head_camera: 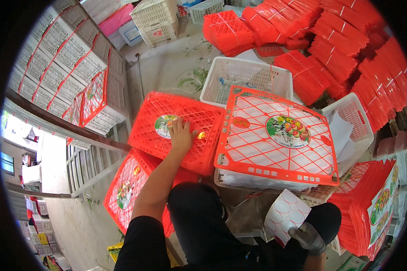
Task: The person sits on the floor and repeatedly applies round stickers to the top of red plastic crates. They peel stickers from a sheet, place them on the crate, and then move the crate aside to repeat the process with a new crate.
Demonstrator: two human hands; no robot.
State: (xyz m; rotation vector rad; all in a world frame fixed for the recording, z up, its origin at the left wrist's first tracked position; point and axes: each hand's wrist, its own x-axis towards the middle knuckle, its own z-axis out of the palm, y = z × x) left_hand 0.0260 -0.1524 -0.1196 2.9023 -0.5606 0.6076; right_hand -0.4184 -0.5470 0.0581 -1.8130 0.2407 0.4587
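My bare left hand (181, 135) lies flat on the top red plastic lattice lid (203, 152) of a stack, its fingers over the edge of a printed round label (162, 126). A small shiny gold sticker (201, 135) shows just right of those fingers. In a grey glove, my right hand (308, 238) grips a white sheet of round stickers (285, 211) by its lower edge, above my right knee. Between the hands and farther forward, another red lattice lid (247, 162) with a fruit label (287, 131) rests over white sheets on a basket.
An open white basket (212, 81) stands ahead, another (364, 118) at right holding paper. More red lids lean at lower left (139, 183) and stand at right (356, 203). Bundled red lids (339, 44) pile up behind. Strapped white crates (64, 61) rise at left beside a metal railing (95, 169).
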